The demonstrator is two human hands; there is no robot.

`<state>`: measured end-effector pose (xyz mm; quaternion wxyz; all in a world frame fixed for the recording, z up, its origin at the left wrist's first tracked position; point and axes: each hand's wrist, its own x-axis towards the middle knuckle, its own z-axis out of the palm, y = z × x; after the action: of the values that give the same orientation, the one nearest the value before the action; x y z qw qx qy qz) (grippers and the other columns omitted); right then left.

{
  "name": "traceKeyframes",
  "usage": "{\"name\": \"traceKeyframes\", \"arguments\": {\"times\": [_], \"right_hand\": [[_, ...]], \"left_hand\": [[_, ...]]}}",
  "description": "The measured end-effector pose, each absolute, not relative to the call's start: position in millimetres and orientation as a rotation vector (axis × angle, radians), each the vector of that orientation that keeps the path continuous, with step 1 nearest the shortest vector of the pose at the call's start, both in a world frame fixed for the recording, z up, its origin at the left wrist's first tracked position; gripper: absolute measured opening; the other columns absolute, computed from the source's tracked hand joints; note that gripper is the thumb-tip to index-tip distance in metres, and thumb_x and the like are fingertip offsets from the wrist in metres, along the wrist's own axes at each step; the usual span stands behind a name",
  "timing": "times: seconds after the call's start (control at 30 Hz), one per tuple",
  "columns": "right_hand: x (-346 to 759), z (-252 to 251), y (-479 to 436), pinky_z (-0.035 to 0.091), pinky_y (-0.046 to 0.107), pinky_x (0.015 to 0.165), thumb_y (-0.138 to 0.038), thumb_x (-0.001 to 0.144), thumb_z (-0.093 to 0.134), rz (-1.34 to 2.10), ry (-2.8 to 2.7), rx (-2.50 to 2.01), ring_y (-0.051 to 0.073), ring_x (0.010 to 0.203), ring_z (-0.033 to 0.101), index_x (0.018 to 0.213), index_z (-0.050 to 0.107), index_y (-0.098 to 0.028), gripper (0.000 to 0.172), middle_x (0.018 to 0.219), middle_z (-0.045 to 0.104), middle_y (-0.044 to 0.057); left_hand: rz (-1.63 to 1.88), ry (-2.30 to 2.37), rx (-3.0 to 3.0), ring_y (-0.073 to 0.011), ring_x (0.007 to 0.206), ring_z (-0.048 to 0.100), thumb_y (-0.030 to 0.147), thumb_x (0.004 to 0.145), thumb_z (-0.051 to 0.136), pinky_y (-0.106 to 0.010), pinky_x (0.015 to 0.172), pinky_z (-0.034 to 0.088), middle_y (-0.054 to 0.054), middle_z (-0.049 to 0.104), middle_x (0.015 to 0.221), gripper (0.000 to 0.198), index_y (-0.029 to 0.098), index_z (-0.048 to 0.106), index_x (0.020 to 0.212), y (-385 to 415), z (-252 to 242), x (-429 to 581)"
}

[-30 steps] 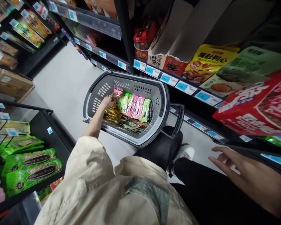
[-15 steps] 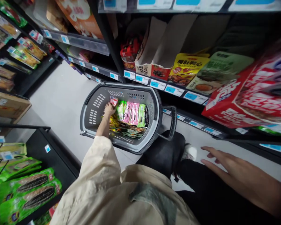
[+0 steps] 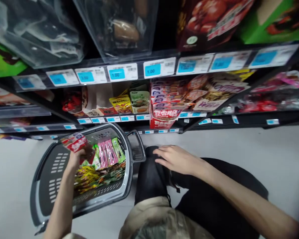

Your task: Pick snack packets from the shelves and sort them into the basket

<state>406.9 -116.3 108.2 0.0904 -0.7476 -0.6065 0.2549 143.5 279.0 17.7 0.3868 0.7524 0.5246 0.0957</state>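
My left hand (image 3: 76, 158) is closed around a red and white snack packet (image 3: 76, 142) above the grey shopping basket (image 3: 41, 186). In the basket stand pink snack packets (image 3: 107, 153) beside green snack packets (image 3: 118, 150). Yellow snack packets (image 3: 87, 177) lie nearer to me. Over my dark-trousered knee, my right hand (image 3: 176, 159) stretches its fingers with nothing in them; whether it touches the knee I cannot tell. The basket's black handle (image 3: 137, 146) hangs out on the side by the knee.
Along the lower shelf stand a red display box (image 3: 161, 122) full of packets, a yellow pouch (image 3: 121, 103) and a green pouch (image 3: 140, 99). An upper shelf edge (image 3: 141, 71) with price tags juts out above them. Grey floor (image 3: 239, 142) shows at the right.
My left hand has lifted the red and white packet from inside the basket. My right hand has come over my knee. The view has turned towards the shelves, and the basket appears lower left.
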Motion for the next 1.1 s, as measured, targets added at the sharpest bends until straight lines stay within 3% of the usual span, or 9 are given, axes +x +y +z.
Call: {"name": "traceKeyframes", "arguments": {"times": [0.1,0.23,0.37,0.5,0.6,0.7,0.77,0.97,1.1], "right_hand": [[392,112,-93,0.056,0.042,0.098,-0.048,0.104,0.055,0.649,-1.672,-2.017,0.029,0.114,0.071,0.132,0.062,-0.021,0.039,0.123,0.073,0.010],[376,120,-53,0.060,0.048,0.088,-0.060,0.091,0.071,0.505,-1.631,-2.005,0.036,0.120,0.067,0.147,0.046,-0.020,0.073,0.140,0.060,0.016],[378,113,-42,0.060,0.045,0.081,-0.043,0.090,0.073,0.469,-1.416,-2.147,0.032,0.104,0.072,0.141,0.046,-0.019,0.062,0.136,0.057,0.017],[386,99,-57,0.057,0.050,0.091,-0.036,0.089,0.068,0.491,-1.288,-2.137,0.035,0.115,0.068,0.146,0.039,-0.019,0.066,0.147,0.052,0.019],[387,96,-63,0.057,0.048,0.087,-0.032,0.090,0.062,0.570,-1.192,-2.107,0.034,0.105,0.072,0.142,0.045,-0.019,0.056,0.131,0.066,0.016],[386,99,-63,0.057,0.041,0.082,-0.032,0.091,0.060,0.609,-1.067,-2.021,0.028,0.090,0.073,0.118,0.060,-0.021,0.030,0.101,0.075,0.007],[386,101,-63,0.057,0.038,0.083,-0.034,0.090,0.064,0.635,-1.024,-1.945,0.025,0.087,0.072,0.107,0.065,-0.021,0.021,0.094,0.075,0.004],[395,103,-64,0.061,0.037,0.090,-0.034,0.085,0.075,0.787,-0.855,-1.648,0.023,0.100,0.074,0.110,0.071,-0.020,0.029,0.104,0.079,0.004],[400,106,-64,0.060,0.040,0.100,-0.035,0.084,0.079,0.810,-0.736,-1.472,0.025,0.109,0.075,0.114,0.072,-0.018,0.035,0.117,0.079,0.007]], "left_hand": [[0.539,0.857,1.315,-0.0336,0.094,0.071,0.031,0.049,0.057,-0.052,0.083,0.063,-0.006,0.069,0.083,0.036,0.024,0.066,0.083,212,49,181],[0.613,0.608,1.163,-0.0320,0.107,0.071,0.032,0.066,0.063,-0.053,0.101,0.059,-0.005,0.073,0.093,0.034,0.028,0.074,0.098,118,65,247],[0.553,0.564,1.092,-0.0291,0.118,0.070,0.041,0.074,0.071,-0.047,0.110,0.056,-0.004,0.075,0.114,0.049,0.031,0.070,0.122,72,58,292],[0.523,0.336,1.190,-0.0309,0.137,0.060,0.056,0.072,0.081,-0.044,0.115,0.053,-0.005,0.062,0.147,0.084,0.036,0.053,0.148,63,42,295],[0.455,0.171,1.276,-0.0342,0.145,0.052,0.066,0.070,0.082,-0.046,0.115,0.054,-0.007,0.050,0.160,0.097,0.036,0.046,0.155,63,29,288],[0.423,0.218,1.256,-0.0324,0.148,0.048,0.061,0.080,0.077,-0.047,0.121,0.046,-0.006,0.054,0.157,0.079,0.037,0.052,0.151,66,15,284],[0.450,0.303,1.213,-0.0306,0.144,0.053,0.055,0.083,0.077,-0.047,0.121,0.046,-0.005,0.060,0.151,0.065,0.037,0.059,0.143,68,8,284],[0.543,0.310,1.154,-0.0270,0.112,0.070,0.050,0.069,0.090,-0.045,0.102,0.057,-0.003,0.072,0.116,0.048,0.031,0.066,0.106,74,11,285],[0.551,0.310,1.073,-0.0187,0.091,0.070,0.040,0.066,0.094,-0.034,0.087,0.058,0.001,0.069,0.096,0.041,0.026,0.064,0.090,77,17,288]]}}
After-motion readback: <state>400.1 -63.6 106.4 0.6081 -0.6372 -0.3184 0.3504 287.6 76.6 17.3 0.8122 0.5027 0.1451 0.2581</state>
